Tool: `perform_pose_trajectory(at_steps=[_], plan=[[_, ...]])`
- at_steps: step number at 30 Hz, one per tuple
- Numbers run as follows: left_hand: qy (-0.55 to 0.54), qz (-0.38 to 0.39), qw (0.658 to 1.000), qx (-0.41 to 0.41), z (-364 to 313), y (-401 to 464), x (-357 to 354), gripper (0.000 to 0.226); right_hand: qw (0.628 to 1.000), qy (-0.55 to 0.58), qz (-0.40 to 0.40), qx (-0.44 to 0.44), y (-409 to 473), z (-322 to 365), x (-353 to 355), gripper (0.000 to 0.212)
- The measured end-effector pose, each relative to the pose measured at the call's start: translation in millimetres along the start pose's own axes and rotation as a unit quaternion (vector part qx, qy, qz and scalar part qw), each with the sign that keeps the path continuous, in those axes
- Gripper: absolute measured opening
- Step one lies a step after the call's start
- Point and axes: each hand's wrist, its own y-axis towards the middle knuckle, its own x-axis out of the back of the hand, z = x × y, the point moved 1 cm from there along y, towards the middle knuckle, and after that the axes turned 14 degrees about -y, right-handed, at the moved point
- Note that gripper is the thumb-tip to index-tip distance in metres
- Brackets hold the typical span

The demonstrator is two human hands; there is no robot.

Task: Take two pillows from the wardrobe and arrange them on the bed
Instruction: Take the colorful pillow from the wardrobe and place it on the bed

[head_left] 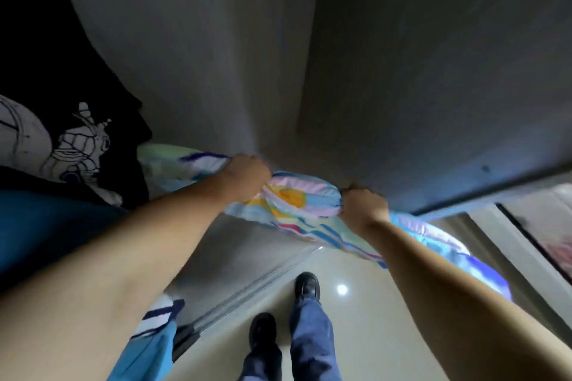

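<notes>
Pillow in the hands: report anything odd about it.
Nothing damaged. The left hand and right hand grip the colourful pillow, bunching it between them; its far end sags past the right forearm.

A soft pillow [297, 199] in pastel stripes with a yellow patch hangs in the air before the grey wardrobe [402, 71], bunched at two gripped spots, its right end drooping.

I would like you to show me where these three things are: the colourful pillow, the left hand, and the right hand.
colourful pillow [301, 198]: head view, on the bulging middle between the two hands.
left hand [247, 176]: head view, on the back of the fist gripping the pillow.
right hand [365, 206]: head view, on the back of the fist gripping the pillow.
</notes>
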Motion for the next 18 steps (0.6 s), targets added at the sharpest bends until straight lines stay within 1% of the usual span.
perform_pose_trajectory(at_steps=[3,6,8,11,15,18], plan=[[0.001,0.000,0.999,-0.053,-43,-20,37,0.028,0.998,0.016,-0.001,-0.059,-57,-33,15,0.029],[0.001,0.007,0.997,-0.080,-89,-29,60,0.025,0.996,0.009,-0.013,-0.091,-107,-70,20,0.026],[0.003,0.004,0.993,-0.114,-123,-30,75,0.024,0.993,0.000,-0.014,-0.115,-138,-98,21,0.025],[0.016,0.002,0.987,-0.157,-179,-31,93,0.023,0.989,0.002,-0.016,-0.150,-185,-140,25,0.034],[0.030,0.013,0.980,-0.195,-272,-29,116,0.025,0.984,-0.025,-0.008,-0.177,-250,-211,18,0.034],[0.024,0.004,0.973,-0.230,-346,-24,134,0.027,0.980,-0.040,0.007,-0.194,-291,-275,13,0.048]])
